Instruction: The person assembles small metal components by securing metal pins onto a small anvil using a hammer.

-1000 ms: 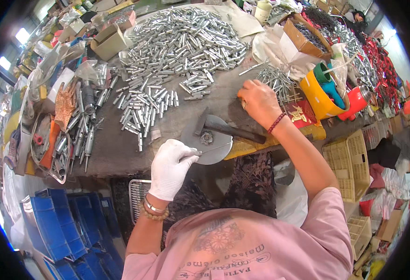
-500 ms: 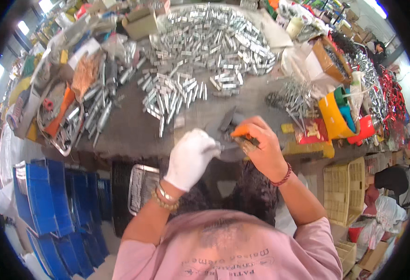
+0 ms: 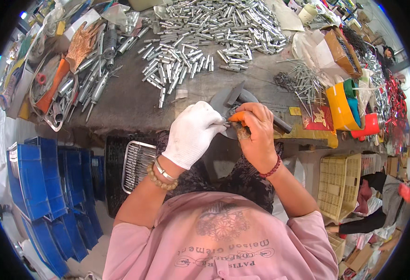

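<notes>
My left hand (image 3: 191, 133), in a white glove, is closed in a pinch over the near edge of the bench. A small metal piece (image 3: 226, 124) shows at its fingertips, mostly covered. My right hand (image 3: 259, 140), bare with orange covers on its fingers, pinches right beside it, the fingertips almost meeting. What the right fingers hold is hidden. Just beyond both hands a hammer (image 3: 234, 93) lies on a round grey metal base (image 3: 218, 99), its dark handle (image 3: 282, 124) running out to the right behind my right hand.
A heap of silver metal tubes (image 3: 223, 28) covers the far bench, with a smaller group (image 3: 172, 65) nearer. Tools and an orange glove (image 3: 81, 46) lie left; thin metal pins (image 3: 303, 81), a red packet (image 3: 318, 117) and a yellow container (image 3: 342, 107) right. Blue bins (image 3: 37, 182) stand lower left.
Both hands have come closer together, fingertips now almost meeting. The view has shifted, so the bench sits higher in the picture. The hammer and round base show more clearly. A person's arm appears at lower right.
</notes>
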`<state>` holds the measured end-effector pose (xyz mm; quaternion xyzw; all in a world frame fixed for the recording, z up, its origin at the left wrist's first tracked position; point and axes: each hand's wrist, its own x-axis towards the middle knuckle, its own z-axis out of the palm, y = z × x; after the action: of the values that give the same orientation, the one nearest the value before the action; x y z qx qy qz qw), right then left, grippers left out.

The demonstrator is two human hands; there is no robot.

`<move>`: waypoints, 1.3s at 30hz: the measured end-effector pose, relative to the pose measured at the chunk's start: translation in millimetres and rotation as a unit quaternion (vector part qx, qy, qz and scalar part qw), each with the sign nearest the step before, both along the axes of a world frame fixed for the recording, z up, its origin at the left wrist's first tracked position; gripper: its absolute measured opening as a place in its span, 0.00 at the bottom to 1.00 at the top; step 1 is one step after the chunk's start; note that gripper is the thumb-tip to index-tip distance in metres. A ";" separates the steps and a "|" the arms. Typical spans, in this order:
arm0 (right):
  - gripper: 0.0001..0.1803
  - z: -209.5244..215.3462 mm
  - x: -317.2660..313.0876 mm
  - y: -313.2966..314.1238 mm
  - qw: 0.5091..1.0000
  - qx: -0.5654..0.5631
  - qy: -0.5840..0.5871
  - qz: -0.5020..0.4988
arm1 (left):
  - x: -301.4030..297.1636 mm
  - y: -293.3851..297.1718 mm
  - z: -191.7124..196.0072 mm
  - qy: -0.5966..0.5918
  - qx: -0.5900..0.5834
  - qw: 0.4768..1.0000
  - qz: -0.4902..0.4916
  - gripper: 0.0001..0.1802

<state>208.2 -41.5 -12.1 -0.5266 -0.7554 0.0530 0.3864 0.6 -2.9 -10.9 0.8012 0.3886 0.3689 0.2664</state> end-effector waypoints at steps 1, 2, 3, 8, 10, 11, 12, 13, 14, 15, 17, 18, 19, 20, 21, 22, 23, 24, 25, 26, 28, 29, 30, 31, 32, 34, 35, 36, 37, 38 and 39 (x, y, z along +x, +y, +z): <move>0.13 1.3 0.3 -0.5 1.000 -0.001 0.000 0.001 | 0.5 -0.7 0.0 0.000 -0.001 1.000 0.001 0.10; 0.12 3.9 0.5 -1.0 1.000 0.006 -0.024 0.003 | 1.1 -1.4 0.2 -0.001 0.002 1.000 0.003 0.10; 0.12 6.7 0.5 -1.2 0.999 0.013 -0.047 0.005 | 1.3 -1.5 0.3 -0.002 0.004 1.000 0.005 0.10; 0.12 20.4 -4.0 0.8 0.986 0.051 -0.157 0.026 | 1.2 2.0 -0.7 0.006 -0.005 1.000 0.006 0.10; 0.13 26.7 -6.8 0.4 0.981 0.049 -0.185 0.028 | 1.4 2.7 -0.7 0.009 -0.013 1.000 0.005 0.11; 0.13 32.3 -8.5 0.9 0.974 0.039 -0.222 0.032 | 2.2 3.6 -0.7 0.013 -0.015 1.000 0.012 0.11; 0.13 35.2 -9.0 1.5 0.964 0.029 -0.260 0.036 | 2.3 4.0 -0.4 0.016 -0.016 1.000 0.019 0.11; 0.13 34.6 -7.3 1.8 0.965 0.027 -0.259 0.034 | 2.2 3.6 -0.2 0.017 -0.017 1.000 0.016 0.11; 0.15 33.8 -4.5 1.8 0.968 0.006 -0.245 0.045 | 2.1 3.3 0.0 0.014 -0.019 1.000 0.013 0.11; 0.16 33.3 -0.9 2.9 0.971 -0.013 -0.233 0.057 | 2.2 4.9 0.0 0.009 -0.019 1.000 0.011 0.11; 0.20 34.6 10.0 2.2 0.983 -0.018 -0.175 0.046 | -0.1 8.2 -1.4 0.019 -0.020 1.000 -0.008 0.10; 0.23 35.3 16.3 1.4 0.992 -0.024 -0.116 0.044 | -1.4 7.7 -2.1 0.029 -0.024 0.999 -0.019 0.10; 0.23 37.8 23.9 2.0 0.992 -0.024 -0.115 0.045 | -1.4 7.5 -1.0 0.030 -0.024 0.999 -0.017 0.10; 0.25 41.5 32.9 4.6 0.989 -0.035 -0.146 0.002 | -1.2 7.6 1.5 0.019 -0.052 0.998 -0.015 0.10; 0.28 43.8 42.9 5.3 0.982 -0.048 -0.178 -0.046 | -0.1 7.2 4.2 0.009 -0.080 0.997 -0.017 0.09; 0.29 39.5 53.0 6.5 0.976 -0.083 -0.193 -0.052 | 0.4 6.6 6.3 0.009 -0.081 0.996 -0.020 0.09; 0.29 36.2 55.8 6.2 0.976 -0.084 -0.192 -0.054 | 0.3 5.9 8.3 0.011 -0.107 0.994 -0.016 0.09; 0.30 33.3 58.3 7.3 0.981 -0.076 -0.172 -0.045 | 0.6 6.9 9.9 0.012 -0.132 0.991 -0.011 0.09; 0.30 32.1 60.3 7.5 0.985 -0.067 -0.153 -0.036 | 1.3 7.5 11.9 0.012 -0.131 0.991 -0.013 0.09; 0.30 34.6 60.3 3.1 0.985 -0.067 -0.152 -0.038 | 1.9 7.7 13.8 0.022 -0.140 0.990 -0.010 0.09; 0.33 42.5 54.7 -13.1 0.994 -0.091 -0.049 -0.037 | -0.1 7.5 13.1 0.032 -0.150 0.988 -0.002 0.09; 0.33 44.4 54.3 -19.6 0.994 -0.091 -0.049 -0.037 | -0.9 7.8 11.4 0.036 -0.122 0.992 -0.010 0.10; 0.33 45.9 54.8 -26.5 0.995 -0.075 -0.063 -0.014 | -1.2 8.4 9.7 0.040 -0.094 0.995 -0.018 0.10; 0.33 46.7 54.7 -32.7 0.995 -0.059 -0.077 0.009 | -1.3 9.0 7.7 0.041 -0.094 0.995 -0.019 0.10; 0.34 46.9 50.4 -37.1 0.997 -0.023 -0.079 0.002 | -1.3 9.6 5.5 0.042 -0.087 0.995 -0.023 0.11; 0.34 46.9 44.2 -42.6 0.998 0.010 -0.057 0.000 | -1.5 10.1 4.5 0.044 -0.082 0.995 -0.029 0.11; 0.34 46.6 42.6 -45.8 0.998 0.043 -0.036 -0.002 | -1.7 10.8 4.8 0.039 -0.071 0.996 -0.030 0.12; 0.33 44.7 42.7 -51.1 0.995 -0.003 -0.102 0.004 | -2.0 10.8 5.7 0.034 -0.059 0.997 -0.032 0.12; 0.33 44.9 41.8 -53.0 0.995 -0.003 -0.101 0.003 | -2.1 10.3 6.5 0.035 -0.059 0.997 -0.033 0.12; 0.32 45.3 40.3 -54.5 0.994 -0.035 -0.103 0.003 | -2.4 9.7 7.3 0.036 -0.077 0.996 -0.032 0.11; 0.31 45.9 39.1 -53.7 0.992 -0.064 -0.106 0.003 | -2.6 10.5 8.4 0.036 -0.093 0.995 -0.030 0.11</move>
<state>247.2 -95.2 33.8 -0.5502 -0.7889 0.0465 0.2697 -2.0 7.6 -2.5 0.7973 0.4061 0.2939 0.3361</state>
